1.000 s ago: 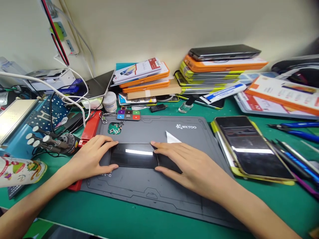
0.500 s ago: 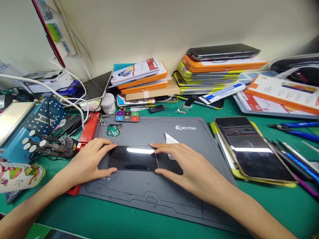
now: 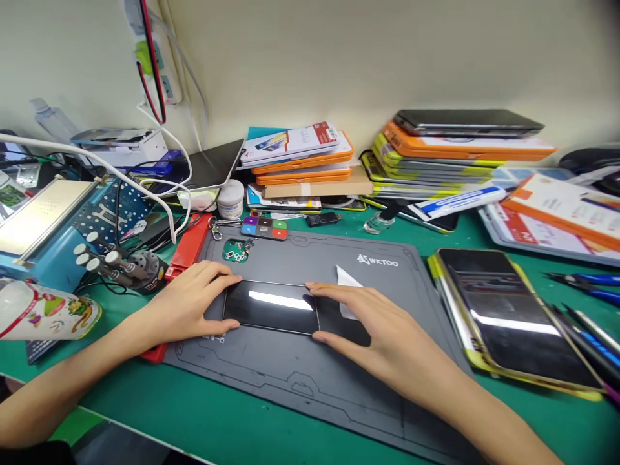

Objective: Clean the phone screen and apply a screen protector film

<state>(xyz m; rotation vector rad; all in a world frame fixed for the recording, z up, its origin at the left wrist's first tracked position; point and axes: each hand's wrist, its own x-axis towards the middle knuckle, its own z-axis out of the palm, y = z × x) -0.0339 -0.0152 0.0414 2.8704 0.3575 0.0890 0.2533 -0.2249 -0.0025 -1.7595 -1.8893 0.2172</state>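
Phone [image 3: 271,307] flat on mat [image 3: 261,354], long axis left-right; left hand [image 3: 194,302] pinches its left end, right hand [image 3: 382,323] its right end, neither grip nearer

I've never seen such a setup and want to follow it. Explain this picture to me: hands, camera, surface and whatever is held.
There is no machine here, only a person's two bare hands. The picture comes from one camera worn on that person's head, looking forward and down. The left hand and right hand hold a flat, glossy black rectangular slab, rather like a phone, by its edges, one hand at each end. Beneath is a flat dark grey mat with white lettering, on a green bench top. Beyond the slab are a flat multicoloured box and a round white jar; to the right lies a large black glossy phone.
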